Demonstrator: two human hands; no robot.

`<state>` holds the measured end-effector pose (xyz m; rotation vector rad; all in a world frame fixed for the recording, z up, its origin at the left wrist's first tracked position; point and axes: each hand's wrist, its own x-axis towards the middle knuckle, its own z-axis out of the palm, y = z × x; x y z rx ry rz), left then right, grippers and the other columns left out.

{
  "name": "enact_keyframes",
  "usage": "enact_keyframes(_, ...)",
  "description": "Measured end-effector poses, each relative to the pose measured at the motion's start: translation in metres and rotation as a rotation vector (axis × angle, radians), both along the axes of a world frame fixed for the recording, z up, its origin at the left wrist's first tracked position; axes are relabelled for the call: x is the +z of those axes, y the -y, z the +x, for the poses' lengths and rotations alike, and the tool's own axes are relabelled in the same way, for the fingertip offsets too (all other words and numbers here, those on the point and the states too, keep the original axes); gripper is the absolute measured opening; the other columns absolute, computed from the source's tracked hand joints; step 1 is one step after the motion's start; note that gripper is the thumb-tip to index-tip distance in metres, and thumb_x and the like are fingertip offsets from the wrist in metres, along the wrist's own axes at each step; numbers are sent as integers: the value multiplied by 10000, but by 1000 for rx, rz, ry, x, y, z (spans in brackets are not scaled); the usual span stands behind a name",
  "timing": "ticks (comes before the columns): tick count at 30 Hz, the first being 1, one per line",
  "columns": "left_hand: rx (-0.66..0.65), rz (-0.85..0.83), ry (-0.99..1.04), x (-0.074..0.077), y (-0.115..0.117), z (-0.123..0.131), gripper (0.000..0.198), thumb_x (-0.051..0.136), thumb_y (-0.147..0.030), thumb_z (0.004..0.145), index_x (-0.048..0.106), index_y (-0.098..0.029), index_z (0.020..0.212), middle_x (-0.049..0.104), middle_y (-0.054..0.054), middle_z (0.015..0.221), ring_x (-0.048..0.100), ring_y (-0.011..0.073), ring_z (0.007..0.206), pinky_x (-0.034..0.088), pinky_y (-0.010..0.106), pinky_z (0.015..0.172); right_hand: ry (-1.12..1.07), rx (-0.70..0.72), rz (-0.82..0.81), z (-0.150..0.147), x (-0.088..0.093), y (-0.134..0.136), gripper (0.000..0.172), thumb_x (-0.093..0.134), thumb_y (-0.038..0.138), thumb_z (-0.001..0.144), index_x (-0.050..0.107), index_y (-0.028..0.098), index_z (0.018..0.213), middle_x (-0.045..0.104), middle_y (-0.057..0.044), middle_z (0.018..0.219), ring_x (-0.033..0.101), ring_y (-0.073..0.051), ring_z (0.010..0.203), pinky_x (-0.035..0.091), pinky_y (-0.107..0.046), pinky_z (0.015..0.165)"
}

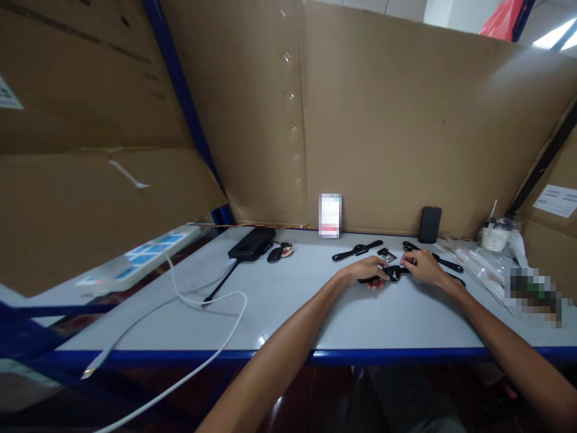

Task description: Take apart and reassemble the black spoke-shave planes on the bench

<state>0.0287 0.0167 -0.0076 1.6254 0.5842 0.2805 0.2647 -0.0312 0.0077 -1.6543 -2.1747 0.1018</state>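
My left hand (pixel 370 269) and my right hand (pixel 422 265) are close together over the right half of the table. Between them is a black watch-like strap (pixel 393 274) with a thicker middle part. The left fingers close around its left side, and the right fingers pinch it near the middle; its right end runs out under the right hand. Just behind the hands lies a small black-and-clear piece (pixel 386 255). A similar black strap (pixel 358 250) lies flat to the left, and another strap (pixel 448 263) lies behind my right hand.
A lit phone (pixel 330 216) and a dark phone (pixel 430 225) lean against the cardboard wall (pixel 383 120). Left are a black power bank (pixel 251 243), keys (pixel 279 252), a white cable (pixel 243 313) and a power strip (pixel 144 258). Plastic bags (pixel 478 264) and a white cup (pixel 493 236) stand right.
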Motion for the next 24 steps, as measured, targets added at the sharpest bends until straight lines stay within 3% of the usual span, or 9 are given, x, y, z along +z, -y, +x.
enact_keyframes(3,-23,-16,1,3,-1,-4,213,741,-230,776,621,-135,924,666,16,613,524,103,449,361,247,474,8,83,-112,3,8,2,224,610,169,807,804,184,919,761,-34,799,630,-174,718,395,-247,669)
enact_keyframes(7,-51,-51,-25,13,0,-9,337,767,-291,754,590,-147,1002,714,38,663,539,107,436,365,236,452,26,145,-218,3,18,7,246,701,200,759,795,200,986,763,-6,840,657,-169,737,406,-224,639)
enact_keyframes(14,-14,-81,-44,18,0,-14,508,816,-325,711,542,-145,1099,740,57,740,583,119,476,368,228,421,104,80,-158,-15,19,17,314,653,148,769,761,209,1058,771,-89,960,676,-244,867,377,-273,681)
enact_keyframes(20,10,-91,-52,16,1,-16,465,806,-302,757,551,-144,1112,744,55,767,587,110,480,375,227,432,146,101,-126,-24,14,22,386,599,119,788,722,202,1144,755,-123,1107,680,-279,972,390,-300,751)
enact_keyframes(24,16,-81,-55,16,3,-16,447,796,-340,783,552,-156,1109,741,48,761,584,112,474,392,227,430,151,81,-132,-26,16,22,372,591,130,801,722,190,1144,761,-135,1075,683,-286,940,377,-306,716)
